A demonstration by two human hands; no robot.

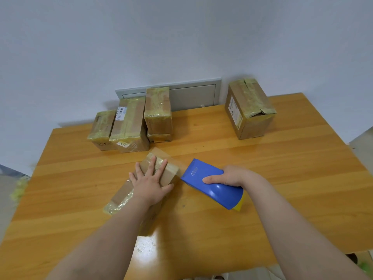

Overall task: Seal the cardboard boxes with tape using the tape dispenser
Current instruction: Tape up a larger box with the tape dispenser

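box (170, 174) lies on table (282, 158) | left hand (150, 179) flat on box, fingers straight, pressing down | right hand (228, 176) grasps blue dispenser (210, 184) at box's right end | step, I'd say: finishing a strip | tip: pin box firmly, pull tape taut, tilt dispenser to cut cleanly | taped boxes (129, 122) beyond box

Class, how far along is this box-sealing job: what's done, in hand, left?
Done: three grouped boxes and the lone box at the back carry tape. In hand: left hand presses the near box; right hand grips the tape dispenser, a tape strip stretched between. Left: cutting it.
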